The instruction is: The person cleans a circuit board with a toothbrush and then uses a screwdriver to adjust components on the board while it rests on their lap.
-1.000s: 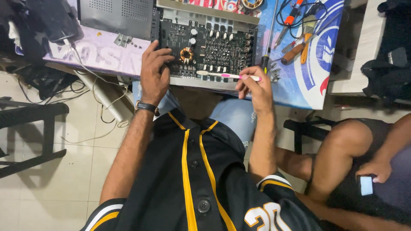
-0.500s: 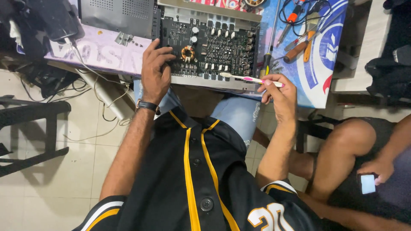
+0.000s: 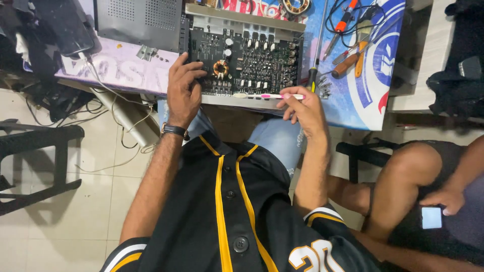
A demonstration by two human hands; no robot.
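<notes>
One circuit board [image 3: 245, 63], one toothbrush [image 3: 269, 95], two hands, one phone [image 3: 431, 217].

Pale tiled floor [image 3: 75, 211], a black stool [image 3: 35, 166] on it, perhaps a bench; evenly lit.

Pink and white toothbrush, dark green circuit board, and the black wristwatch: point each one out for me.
Pink and white toothbrush [image 3: 269, 95], head view, middle of its handle.
Dark green circuit board [image 3: 252, 65], head view, centre among the components.
Black wristwatch [image 3: 175, 130], head view, band on the left wrist.
</notes>
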